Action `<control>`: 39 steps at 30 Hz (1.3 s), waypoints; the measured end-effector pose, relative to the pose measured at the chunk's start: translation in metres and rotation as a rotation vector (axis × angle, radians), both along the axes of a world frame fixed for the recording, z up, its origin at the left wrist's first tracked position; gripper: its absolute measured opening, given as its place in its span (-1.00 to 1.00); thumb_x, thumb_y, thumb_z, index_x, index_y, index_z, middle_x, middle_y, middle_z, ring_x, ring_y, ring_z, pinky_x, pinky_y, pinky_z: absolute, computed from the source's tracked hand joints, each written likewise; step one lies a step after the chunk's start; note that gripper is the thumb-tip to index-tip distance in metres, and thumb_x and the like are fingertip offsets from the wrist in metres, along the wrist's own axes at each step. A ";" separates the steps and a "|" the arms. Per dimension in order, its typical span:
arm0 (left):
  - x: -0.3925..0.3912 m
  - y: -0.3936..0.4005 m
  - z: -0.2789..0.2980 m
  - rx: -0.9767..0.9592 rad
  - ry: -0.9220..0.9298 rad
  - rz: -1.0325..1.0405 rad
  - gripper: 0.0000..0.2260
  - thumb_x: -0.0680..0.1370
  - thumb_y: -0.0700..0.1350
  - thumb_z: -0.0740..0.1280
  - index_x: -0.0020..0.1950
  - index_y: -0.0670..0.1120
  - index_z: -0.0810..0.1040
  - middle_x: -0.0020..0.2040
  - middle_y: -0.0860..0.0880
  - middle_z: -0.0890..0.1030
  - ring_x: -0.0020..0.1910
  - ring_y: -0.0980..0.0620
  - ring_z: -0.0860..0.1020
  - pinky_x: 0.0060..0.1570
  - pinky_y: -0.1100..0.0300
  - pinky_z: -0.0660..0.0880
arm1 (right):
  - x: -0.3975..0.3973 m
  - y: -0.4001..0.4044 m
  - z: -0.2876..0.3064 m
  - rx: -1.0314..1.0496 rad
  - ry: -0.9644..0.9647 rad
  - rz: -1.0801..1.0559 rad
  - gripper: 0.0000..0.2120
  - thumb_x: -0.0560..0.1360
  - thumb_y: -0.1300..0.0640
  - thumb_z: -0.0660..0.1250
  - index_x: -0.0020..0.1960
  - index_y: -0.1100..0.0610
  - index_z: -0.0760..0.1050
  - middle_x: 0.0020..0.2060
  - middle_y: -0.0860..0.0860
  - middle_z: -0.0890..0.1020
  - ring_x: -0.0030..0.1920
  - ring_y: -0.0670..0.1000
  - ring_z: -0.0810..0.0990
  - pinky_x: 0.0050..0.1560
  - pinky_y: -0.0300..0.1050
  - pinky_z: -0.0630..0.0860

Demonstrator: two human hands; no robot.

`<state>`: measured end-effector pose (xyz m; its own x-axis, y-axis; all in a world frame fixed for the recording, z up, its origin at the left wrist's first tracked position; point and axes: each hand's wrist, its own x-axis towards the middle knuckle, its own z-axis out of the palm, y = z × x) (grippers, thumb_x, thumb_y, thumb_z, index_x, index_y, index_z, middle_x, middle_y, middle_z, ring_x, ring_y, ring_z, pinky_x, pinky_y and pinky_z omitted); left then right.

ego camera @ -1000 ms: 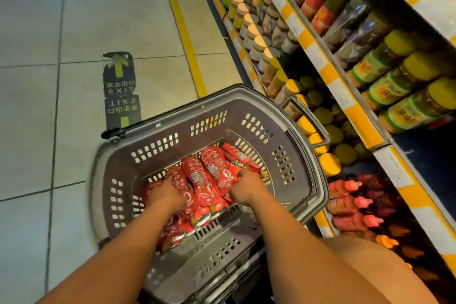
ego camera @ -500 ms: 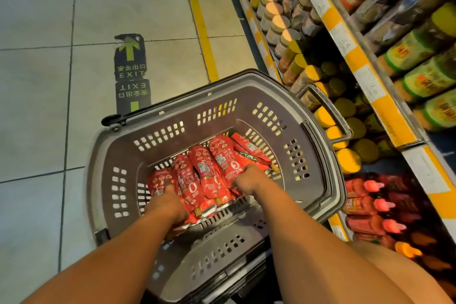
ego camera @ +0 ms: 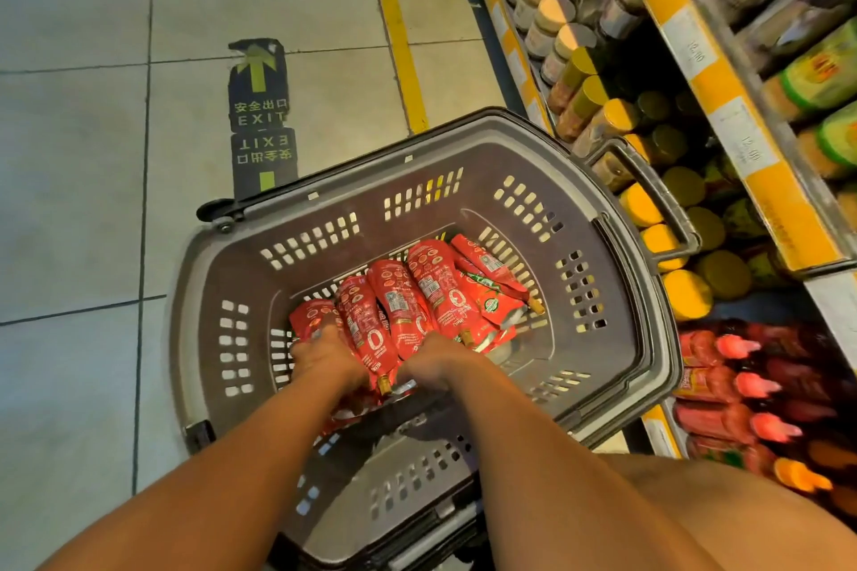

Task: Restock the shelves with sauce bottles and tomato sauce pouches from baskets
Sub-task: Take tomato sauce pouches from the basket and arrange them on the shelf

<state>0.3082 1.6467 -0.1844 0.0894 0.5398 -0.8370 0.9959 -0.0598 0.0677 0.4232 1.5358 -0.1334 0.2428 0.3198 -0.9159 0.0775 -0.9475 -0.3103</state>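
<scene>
With the left hand (ego camera: 327,357) and right hand (ego camera: 438,366) closed on several tomato sauce pouches (ego camera: 408,306) inside the basket (ego camera: 617,338), slippery pouches could be dropped when lifted to the shelves (ego camera: 723,116).

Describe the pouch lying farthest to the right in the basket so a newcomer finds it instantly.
Start at the grey basket on the floor beside the shelves. Among its red pouches, find the rightmost pouch near the right wall; unlike its neighbours, it slants across them.

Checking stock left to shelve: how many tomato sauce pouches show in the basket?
About 6 pouches show, fanned side by side across the basket floor between both hands; more likely hide beneath them and under the hands.
</scene>
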 end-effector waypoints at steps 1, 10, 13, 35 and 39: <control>0.002 0.001 0.002 0.004 -0.023 0.025 -0.02 0.39 0.05 0.63 0.63 0.15 0.07 0.45 -0.26 0.25 0.36 -0.32 0.46 0.32 -0.15 0.48 | 0.000 0.000 -0.002 -0.004 0.009 -0.020 -0.66 0.54 0.13 0.46 0.25 0.19 0.46 0.12 0.13 0.57 0.21 0.18 0.59 0.30 0.12 0.55; 0.008 0.015 -0.006 -0.068 -0.377 0.527 -0.36 0.43 -0.27 0.42 0.48 0.08 0.41 0.05 -0.13 0.65 -0.07 -0.19 0.70 -0.11 -0.12 0.71 | 0.005 0.006 -0.018 0.009 0.031 -0.440 -0.66 0.42 0.33 0.50 0.15 0.21 0.51 0.02 0.18 0.64 -0.04 0.15 0.63 0.02 0.06 0.65; 0.015 0.011 0.002 -0.081 -0.440 0.601 -0.51 0.52 -0.21 0.34 0.44 0.03 0.44 0.05 -0.10 0.62 0.00 -0.14 0.64 0.04 -0.14 0.67 | 0.006 0.004 -0.018 0.040 -0.004 -0.506 -0.71 0.37 0.43 0.48 -0.04 0.17 0.48 -0.20 0.16 0.61 -0.15 0.18 0.64 -0.03 0.13 0.67; 0.003 0.030 0.014 0.393 -0.179 -0.325 -0.81 0.58 0.08 0.44 0.18 0.16 0.67 0.18 -0.03 0.53 0.20 -0.14 0.54 0.13 -0.12 0.60 | 0.016 0.009 0.001 0.413 -0.809 -0.450 -0.82 0.48 0.09 0.48 -0.29 0.04 0.59 -0.12 -0.02 0.56 -0.18 -0.04 0.50 -0.33 -0.16 0.28; 0.001 0.036 0.028 0.442 -0.200 -0.337 -0.74 0.57 0.14 0.43 0.17 0.03 0.67 0.14 -0.02 0.43 0.13 -0.09 0.48 0.06 -0.09 0.55 | 0.018 -0.004 0.013 0.500 -0.682 -0.584 -0.82 0.45 0.21 0.40 -0.32 0.21 0.53 -0.44 0.08 0.47 -0.45 -0.06 0.31 -0.39 -0.11 0.23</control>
